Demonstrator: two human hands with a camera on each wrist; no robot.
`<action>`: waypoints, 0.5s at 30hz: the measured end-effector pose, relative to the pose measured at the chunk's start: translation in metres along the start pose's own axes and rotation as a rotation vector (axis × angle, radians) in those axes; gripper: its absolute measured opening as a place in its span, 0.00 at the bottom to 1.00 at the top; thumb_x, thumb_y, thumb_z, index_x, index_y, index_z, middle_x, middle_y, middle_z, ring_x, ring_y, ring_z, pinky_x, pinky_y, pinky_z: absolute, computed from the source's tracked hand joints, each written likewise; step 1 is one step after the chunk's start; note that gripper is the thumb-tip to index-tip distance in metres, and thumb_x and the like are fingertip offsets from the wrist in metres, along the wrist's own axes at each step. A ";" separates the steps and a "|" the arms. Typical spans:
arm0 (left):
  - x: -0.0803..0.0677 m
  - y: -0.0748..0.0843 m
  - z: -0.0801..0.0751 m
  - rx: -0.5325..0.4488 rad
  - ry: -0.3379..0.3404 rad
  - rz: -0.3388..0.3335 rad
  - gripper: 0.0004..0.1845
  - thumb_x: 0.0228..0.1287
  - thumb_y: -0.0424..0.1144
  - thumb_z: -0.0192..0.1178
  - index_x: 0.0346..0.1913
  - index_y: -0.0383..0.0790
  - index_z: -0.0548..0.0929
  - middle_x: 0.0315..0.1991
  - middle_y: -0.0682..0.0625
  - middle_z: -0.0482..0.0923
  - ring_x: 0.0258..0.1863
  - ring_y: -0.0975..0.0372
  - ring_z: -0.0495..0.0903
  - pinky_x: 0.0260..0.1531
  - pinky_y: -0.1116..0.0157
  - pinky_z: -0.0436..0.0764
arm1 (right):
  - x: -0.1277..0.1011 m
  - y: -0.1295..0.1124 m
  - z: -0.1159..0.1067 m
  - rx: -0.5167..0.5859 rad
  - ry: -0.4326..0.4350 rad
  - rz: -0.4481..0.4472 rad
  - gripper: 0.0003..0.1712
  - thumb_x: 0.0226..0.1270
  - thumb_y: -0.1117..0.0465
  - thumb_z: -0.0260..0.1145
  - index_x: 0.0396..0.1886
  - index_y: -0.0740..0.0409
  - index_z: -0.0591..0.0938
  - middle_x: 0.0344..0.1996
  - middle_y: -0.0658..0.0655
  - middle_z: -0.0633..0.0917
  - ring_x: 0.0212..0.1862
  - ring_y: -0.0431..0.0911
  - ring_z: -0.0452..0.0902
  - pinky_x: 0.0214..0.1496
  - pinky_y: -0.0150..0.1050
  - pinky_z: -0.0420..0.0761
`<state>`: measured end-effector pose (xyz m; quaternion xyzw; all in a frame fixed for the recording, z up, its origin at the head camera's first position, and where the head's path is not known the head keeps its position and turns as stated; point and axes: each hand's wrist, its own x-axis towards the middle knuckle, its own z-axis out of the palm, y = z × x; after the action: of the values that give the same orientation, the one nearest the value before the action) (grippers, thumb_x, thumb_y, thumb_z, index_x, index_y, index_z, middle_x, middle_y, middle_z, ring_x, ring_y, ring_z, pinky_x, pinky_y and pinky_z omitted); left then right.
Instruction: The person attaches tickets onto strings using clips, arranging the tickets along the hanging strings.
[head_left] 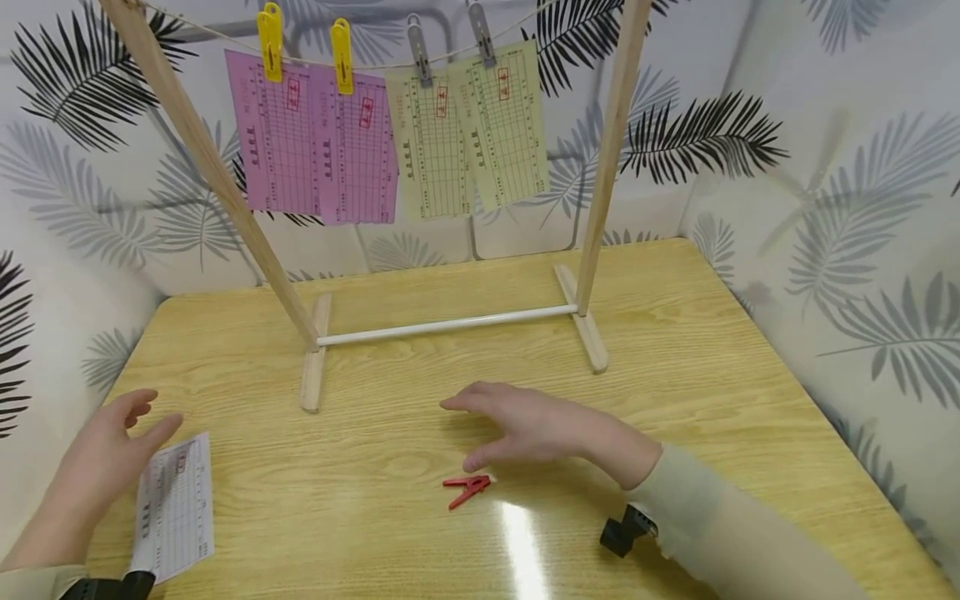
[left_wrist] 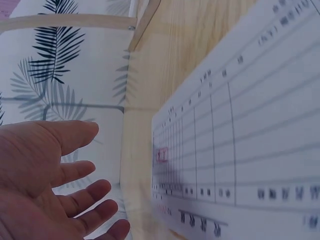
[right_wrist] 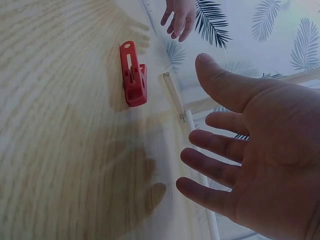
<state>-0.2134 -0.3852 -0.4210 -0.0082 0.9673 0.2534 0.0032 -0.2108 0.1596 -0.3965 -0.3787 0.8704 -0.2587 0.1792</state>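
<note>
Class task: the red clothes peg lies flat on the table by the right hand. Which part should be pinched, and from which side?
Probably pinch the red clothes peg by its splayed handle end, which points lower left in the head view. The right hand hovers open just above it, so come from above; lying flat, its sides are free.

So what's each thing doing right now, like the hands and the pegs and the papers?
Left hand: open, beside the white printed sheet, which lies flat on the wooden table.
Right hand: open, above the red plastic clothespin, which lies loose on the table.
Pink and yellow-green sheets: hanging, clipped on the string.
</note>
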 end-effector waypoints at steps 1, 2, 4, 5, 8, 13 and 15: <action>0.000 -0.002 -0.001 0.001 -0.005 -0.012 0.42 0.89 0.53 0.55 0.79 0.16 0.59 0.71 0.12 0.62 0.69 0.19 0.62 0.60 0.23 0.67 | 0.000 0.000 0.000 -0.003 -0.003 0.001 0.47 0.76 0.42 0.76 0.86 0.52 0.69 0.80 0.56 0.73 0.79 0.51 0.69 0.81 0.50 0.68; 0.000 -0.004 -0.001 -0.001 -0.015 -0.022 0.43 0.89 0.54 0.54 0.79 0.15 0.58 0.71 0.12 0.61 0.69 0.18 0.61 0.60 0.23 0.67 | 0.000 0.000 0.001 -0.003 -0.004 0.000 0.47 0.76 0.43 0.76 0.86 0.52 0.69 0.80 0.56 0.74 0.79 0.51 0.69 0.81 0.50 0.69; -0.001 -0.007 -0.002 -0.009 -0.035 -0.046 0.44 0.89 0.55 0.54 0.79 0.15 0.56 0.71 0.11 0.59 0.69 0.18 0.59 0.60 0.23 0.67 | -0.001 0.000 0.003 -0.003 -0.008 -0.001 0.47 0.76 0.44 0.77 0.86 0.53 0.69 0.79 0.57 0.74 0.79 0.51 0.70 0.81 0.50 0.68; -0.001 -0.008 -0.002 -0.008 -0.043 -0.055 0.45 0.89 0.56 0.54 0.79 0.14 0.55 0.72 0.11 0.59 0.69 0.17 0.59 0.60 0.23 0.67 | -0.001 0.000 0.004 -0.005 -0.007 -0.002 0.47 0.76 0.44 0.77 0.86 0.53 0.69 0.79 0.57 0.74 0.79 0.51 0.70 0.81 0.50 0.69; -0.002 -0.012 -0.002 -0.017 -0.080 -0.075 0.48 0.88 0.57 0.54 0.80 0.14 0.53 0.72 0.10 0.56 0.70 0.16 0.57 0.60 0.22 0.66 | 0.000 0.001 0.007 -0.016 -0.004 -0.004 0.46 0.75 0.45 0.78 0.86 0.53 0.70 0.78 0.57 0.75 0.78 0.51 0.70 0.81 0.50 0.69; -0.004 -0.017 -0.002 -0.001 -0.085 -0.072 0.47 0.87 0.55 0.57 0.78 0.11 0.53 0.71 0.08 0.55 0.68 0.15 0.59 0.60 0.22 0.67 | 0.000 0.003 0.013 -0.053 -0.013 -0.008 0.46 0.75 0.44 0.78 0.85 0.53 0.71 0.78 0.56 0.75 0.78 0.52 0.70 0.81 0.50 0.69; -0.005 -0.020 -0.001 0.007 -0.081 -0.072 0.47 0.87 0.55 0.58 0.77 0.11 0.54 0.70 0.08 0.56 0.67 0.15 0.60 0.60 0.22 0.68 | 0.000 0.003 0.016 -0.068 -0.020 -0.007 0.46 0.75 0.43 0.77 0.85 0.53 0.71 0.78 0.56 0.75 0.78 0.51 0.70 0.81 0.50 0.69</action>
<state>-0.2084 -0.4028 -0.4294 -0.0329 0.9664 0.2498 0.0514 -0.2048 0.1564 -0.4113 -0.3903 0.8755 -0.2258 0.1738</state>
